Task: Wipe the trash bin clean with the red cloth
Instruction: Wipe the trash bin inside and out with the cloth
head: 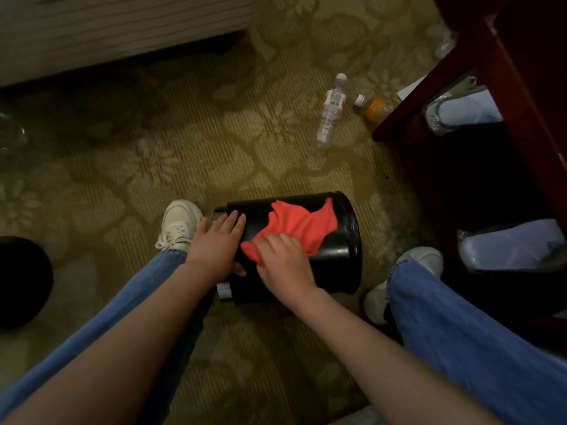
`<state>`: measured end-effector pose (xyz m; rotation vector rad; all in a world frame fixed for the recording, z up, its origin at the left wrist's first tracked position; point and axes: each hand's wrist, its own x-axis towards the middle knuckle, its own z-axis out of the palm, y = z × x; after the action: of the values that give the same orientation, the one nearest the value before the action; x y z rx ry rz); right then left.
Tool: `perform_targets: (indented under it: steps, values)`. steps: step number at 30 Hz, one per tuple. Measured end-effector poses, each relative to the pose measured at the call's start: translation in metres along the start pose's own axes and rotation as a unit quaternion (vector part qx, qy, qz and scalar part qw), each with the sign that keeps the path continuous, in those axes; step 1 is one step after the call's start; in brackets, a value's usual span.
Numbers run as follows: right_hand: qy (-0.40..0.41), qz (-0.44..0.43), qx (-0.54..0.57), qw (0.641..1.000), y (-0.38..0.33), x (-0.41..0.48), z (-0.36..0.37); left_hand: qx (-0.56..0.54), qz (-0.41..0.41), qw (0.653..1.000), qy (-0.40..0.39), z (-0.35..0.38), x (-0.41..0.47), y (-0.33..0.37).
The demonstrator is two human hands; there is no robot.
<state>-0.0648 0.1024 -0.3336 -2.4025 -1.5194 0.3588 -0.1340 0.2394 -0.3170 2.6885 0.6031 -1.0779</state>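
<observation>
In the frame there are one black trash bin point(337, 256) at lower centre, one red cloth point(300, 223), two hands, the left hand point(219, 240) and the right hand point(283, 260), two white sneakers point(181, 223), two bottles at upper right, a clear bottle point(330, 111) and an orange bottle point(372, 108), and two plastic-lined containers point(509, 243) at the right edge.

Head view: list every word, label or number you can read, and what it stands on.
No text can be read.
Red and white label on the water bottle: too blurred.
Orange bottle: no readable label.
White tag at the trash bin's end: too blurred.
</observation>
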Motion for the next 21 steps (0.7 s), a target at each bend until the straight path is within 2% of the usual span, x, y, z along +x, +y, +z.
perform_targets:
  steps: [2, 5, 6, 10, 12, 15, 18, 21]
  values:
    - [0.005, -0.039, -0.025, 0.999, 0.002, 0.002, -0.001, -0.016, -0.003, 1.000, -0.005, 0.002, -0.001, -0.001]
    - [-0.003, -0.079, -0.088, 0.993, 0.042, -0.005, -0.013, -0.025, -0.004, 1.000, -0.005, 0.004, -0.003, 0.001]
    - [-0.003, -0.054, -0.099, 0.994, 0.061, -0.008, -0.019, -0.028, -0.001, 1.000, -0.003, 0.004, -0.004, 0.001]
    - [-0.023, 0.151, -0.123, 0.981, 0.112, -0.009, -0.041, -0.026, 0.002, 1.000, 0.000, 0.004, -0.006, 0.002]
    - [-0.010, 0.182, -0.130, 0.975, 0.105, -0.001, -0.040, -0.021, 0.001, 1.000, 0.003, 0.004, -0.006, 0.002]
    - [0.000, 0.144, -0.102, 0.984, 0.067, 0.008, -0.026, -0.001, 0.000, 1.000, 0.002, 0.002, -0.006, 0.005]
    - [-0.032, 0.063, -0.036, 0.997, 0.015, 0.011, -0.006, 0.006, -0.005, 1.000, 0.001, 0.003, -0.007, 0.005]
    - [-0.057, 0.037, 0.020, 0.997, 0.002, 0.013, -0.003, 0.012, -0.007, 1.000, 0.009, 0.006, -0.009, 0.006]
